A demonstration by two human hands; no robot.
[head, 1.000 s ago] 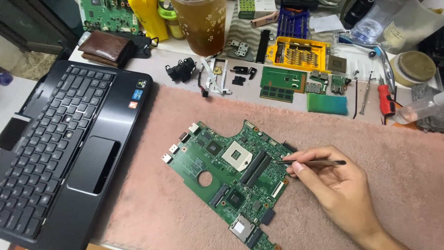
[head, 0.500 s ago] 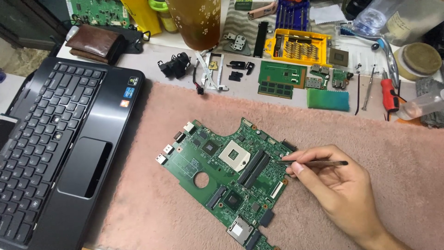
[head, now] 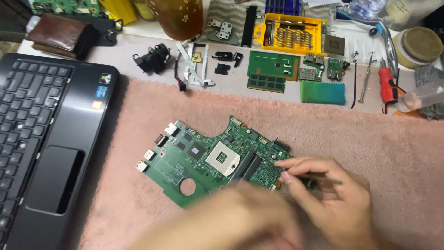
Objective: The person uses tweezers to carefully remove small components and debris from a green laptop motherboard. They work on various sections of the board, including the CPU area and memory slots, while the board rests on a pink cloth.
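A green laptop motherboard [head: 203, 157] lies flat on a pink towel [head: 379, 139], its square processor socket facing up. My right hand [head: 335, 199] rests at the board's right edge and pinches a thin dark metal tool [head: 319, 178], whose tip touches the board near that edge. Coming in from the bottom of the view, my left hand [head: 231, 222] is blurred by motion and covers the board's near corner. Whether it holds anything cannot be made out.
A black laptop base [head: 46, 139] with keyboard lies at the left. Behind the towel are small green boards [head: 273, 69], a yellow bit case [head: 289, 32], a green cloth [head: 322, 92], a red screwdriver [head: 387, 85], black brackets, a brown wallet [head: 58, 32] and an amber jar [head: 178, 18].
My left hand has come into view from below and now covers the board's near corner. The right hand stays at the board's right edge with the tool. The camera has moved closer.
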